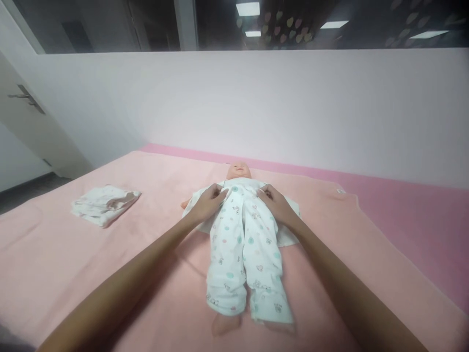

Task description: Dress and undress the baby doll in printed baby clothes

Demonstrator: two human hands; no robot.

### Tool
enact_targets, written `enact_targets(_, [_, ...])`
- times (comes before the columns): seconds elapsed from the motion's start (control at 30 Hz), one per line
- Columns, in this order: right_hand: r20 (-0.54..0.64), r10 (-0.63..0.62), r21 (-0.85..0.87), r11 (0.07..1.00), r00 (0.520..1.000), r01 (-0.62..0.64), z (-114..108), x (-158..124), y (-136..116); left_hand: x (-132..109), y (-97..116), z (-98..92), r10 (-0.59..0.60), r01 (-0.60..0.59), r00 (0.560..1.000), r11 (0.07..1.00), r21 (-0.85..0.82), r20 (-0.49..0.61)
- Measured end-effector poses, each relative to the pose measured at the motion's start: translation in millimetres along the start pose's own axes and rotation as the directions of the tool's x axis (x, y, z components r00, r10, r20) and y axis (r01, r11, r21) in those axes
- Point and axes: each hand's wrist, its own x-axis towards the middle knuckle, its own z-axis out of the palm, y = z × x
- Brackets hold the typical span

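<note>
Left arm and right arm, both bare, reach forward from either side, slanting inward; left hand and right hand sit level, near each other, fingers curled, thumbs turned inward

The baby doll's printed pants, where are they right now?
In the head view, the printed pants are in the lower middle, on the baby doll, with the left hand and the right hand at either side of their top.
</note>
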Motion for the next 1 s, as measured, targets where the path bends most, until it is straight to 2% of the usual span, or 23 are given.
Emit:
enact_targets(0.07, [-0.063, -0.078, -0.083, 0.994, 0.995, 0.072, 1.8, 8.5, -6.2, 11.4, 4.7, -5.5, 0.157, -0.156, 0.988, 0.977, 0.146, 0.005])
enact_targets(0.13, [-0.116, -0.124, -0.111, 0.988, 0.985, 0.111, 6.4, 20.2, -8.8, 26.1, 3.5, -7.7, 0.215, -0.213, 0.976, 0.952, 0.218, 0.015])
enact_targets(0.2, [-0.126, -0.081, -0.085, 0.994, 0.989, 0.070, 12.0, 33.5, -6.3, 41.3, -5.1, -6.1, 0.178, -0.179, 0.984, 0.962, 0.205, 0.025])
enact_targets(0.3, [-0.128, 0.073, -0.045, 0.996, 0.989, -0.079, 18.1, 50.6, 2.6, 59.6, -25.4, 1.3, 0.124, -0.125, 0.992, 0.976, 0.177, 0.014])
enact_targets(0.37, [-0.139, 0.108, -0.060, 0.991, 0.984, -0.117, 19.4, 57.4, 8.2, 67.0, -36.3, 6.3, 0.114, -0.111, 0.993, 0.976, 0.188, -0.006])
enact_targets(0.47, [-0.170, 0.038, -0.187, 0.980, 0.985, -0.070, 18.8, 61.0, 15.4, 70.2, -40.6, 9.7, 0.103, -0.098, 0.995, 0.979, 0.180, -0.015])
enact_targets(0.6, [-0.217, -0.112, -0.446, 0.895, 0.970, 0.003, 17.5, 63.1, 23.2, 65.3, -29.0, 9.1, 0.068, -0.067, 0.998, 0.985, 0.157, 0.001])
enact_targets(0.7, [-0.268, -0.169, -0.472, 0.881, 0.948, 0.024, 15.2, 61.8, 18.2, 62.2, -19.7, 9.1, 0.024, -0.024, 1.000, 0.991, 0.135, 0.002])
enact_targets(0.8, [-0.353, -0.278, -0.410, 0.904, 0.893, 0.120, 7.1, 42.9, -5.3, 53.2, -14.1, 7.1, 0.082, -0.078, 0.996, 0.991, 0.106, -0.035])
enact_targets(0.87, [-0.341, -0.331, -0.327, 0.919, 0.880, 0.220, -1.8, 11.9, -28.8, 33.4, -10.4, 2.3, 0.169, -0.154, 0.982, 0.975, 0.164, -0.086])
enact_targets(0.93, [-0.186, -0.348, -0.233, 0.924, 0.919, 0.303, -11.1, -34.4, -52.2, -3.8, -5.0, -5.2, 0.263, -0.224, 0.958, 0.933, 0.283, -0.110])
enact_targets(1.0, [0.079, -0.372, -0.216, 0.899, 0.925, 0.380, -16.6, -89.4, -68.3, -56.8, 1.4, -13.1, 0.334, -0.292, 0.941, 0.886, 0.360, -0.059])
